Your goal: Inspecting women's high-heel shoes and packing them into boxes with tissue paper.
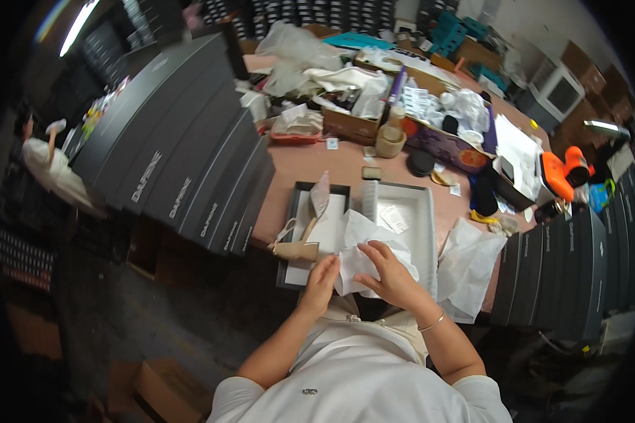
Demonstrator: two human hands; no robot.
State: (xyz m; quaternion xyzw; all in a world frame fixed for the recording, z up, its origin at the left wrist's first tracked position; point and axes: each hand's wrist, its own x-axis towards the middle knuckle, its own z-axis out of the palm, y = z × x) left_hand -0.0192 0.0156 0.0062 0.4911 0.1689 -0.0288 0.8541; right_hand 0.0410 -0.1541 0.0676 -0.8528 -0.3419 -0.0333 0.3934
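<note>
A crumpled sheet of white tissue paper (353,243) is in front of me, between my hands. My left hand (321,282) has its fingers closed together at the paper's left edge and appears to pinch it. My right hand (391,276) is over the paper's right side, thumb and fingers apart. To the left, a beige high-heeled sandal (296,251) lies across a dark shoe box part (283,275) with a white inside. Right of it is an open white-lined box part (423,218), holding a small printed paper slip (394,219).
Tall stacks of dark shoe boxes stand at left (183,155) and right (554,275). More white paper (466,268) lies at the table's right edge. Behind are a filled carton (444,134), a small jar (390,141) and an orange tape dispenser (557,178). Another person (53,166) is far left.
</note>
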